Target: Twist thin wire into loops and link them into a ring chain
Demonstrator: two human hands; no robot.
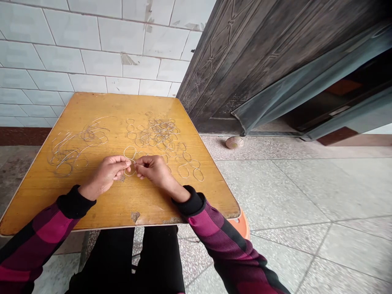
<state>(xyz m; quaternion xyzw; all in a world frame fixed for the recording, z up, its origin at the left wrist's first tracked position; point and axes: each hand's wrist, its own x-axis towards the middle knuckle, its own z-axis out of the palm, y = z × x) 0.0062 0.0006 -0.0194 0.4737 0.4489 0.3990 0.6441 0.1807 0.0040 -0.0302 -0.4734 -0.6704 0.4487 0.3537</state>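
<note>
Above the wooden table my left hand and my right hand meet, thumbs and fingers pinched on a thin wire bent into a figure eight. One loop of it rises above my fingertips and the other hangs below them. Just beyond my right hand lies a pile of similar wire loops, and a few double loops lie to its right. To the left of my left hand is a loose bundle of longer, curled wires.
The yellow wooden table has chipped spots along its front edge. A white tiled wall stands behind it, with a dark carved door at the right. A ball rests on the floor by the curtain. An orange stool shows under the table's right corner.
</note>
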